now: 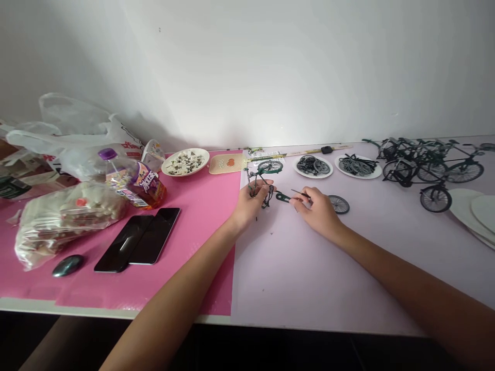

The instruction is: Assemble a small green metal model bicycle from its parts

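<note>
My left hand is closed around a partly built miniature bicycle, tilted up, with one green-rimmed wheel at its top. From the bicycle toward my other hand juts a flat dark green part with a slot, like a chain guard. Whether it is joined to the frame I cannot tell. My right hand pinches a thin dark pointed piece, its tip just above the green part; its exact kind is unclear. A loose spoked wheel lies beside my right hand.
Two white plates, one with small wheels, another with dark frame parts, stand behind my hands. Several assembled miniature bicycles crowd the right. At left are a bowl of small pieces, phones, a bottle and bags.
</note>
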The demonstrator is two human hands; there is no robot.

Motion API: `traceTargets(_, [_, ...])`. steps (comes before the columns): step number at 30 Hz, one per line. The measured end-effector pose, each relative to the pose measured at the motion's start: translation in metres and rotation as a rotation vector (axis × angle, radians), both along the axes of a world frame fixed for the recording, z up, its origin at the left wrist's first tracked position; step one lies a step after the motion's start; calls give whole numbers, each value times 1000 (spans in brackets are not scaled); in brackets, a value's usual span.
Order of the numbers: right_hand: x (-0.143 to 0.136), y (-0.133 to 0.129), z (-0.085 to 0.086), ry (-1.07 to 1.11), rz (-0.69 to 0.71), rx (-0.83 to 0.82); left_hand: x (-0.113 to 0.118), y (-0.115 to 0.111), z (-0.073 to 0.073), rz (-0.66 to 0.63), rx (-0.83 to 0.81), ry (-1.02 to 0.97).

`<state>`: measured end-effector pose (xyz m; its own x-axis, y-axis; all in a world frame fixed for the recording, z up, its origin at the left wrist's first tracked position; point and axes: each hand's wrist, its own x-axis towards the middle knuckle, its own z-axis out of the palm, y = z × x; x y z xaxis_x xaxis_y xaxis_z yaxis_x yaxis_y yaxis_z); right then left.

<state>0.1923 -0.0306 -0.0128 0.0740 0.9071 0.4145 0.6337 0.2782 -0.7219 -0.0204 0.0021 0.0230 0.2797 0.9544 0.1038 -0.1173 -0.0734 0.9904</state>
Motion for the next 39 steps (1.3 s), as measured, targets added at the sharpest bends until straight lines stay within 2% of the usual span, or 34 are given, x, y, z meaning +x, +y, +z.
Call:
traceTargets(4, [-5, -5, 5, 173, 2, -25, 3, 3, -4, 55, 57, -5])
traceTargets(12, [-13, -10, 6, 405, 100, -96, 10, -6, -5, -5, 109, 47])
traceTargets(17, [-15, -13, 6, 367, 125, -117, 13, -10, -3, -34, 70, 13])
traceTargets(24, [-20, -17, 14, 385, 172, -129, 14, -13, -2, -136, 26, -34])
traceTargets(30, [-20, -18, 14, 452, 251, -248, 15, -13, -6, -132, 34, -11])
traceTargets(39, [-20, -18, 13, 458, 293, -277, 16, -15, -5, -187, 34, -36])
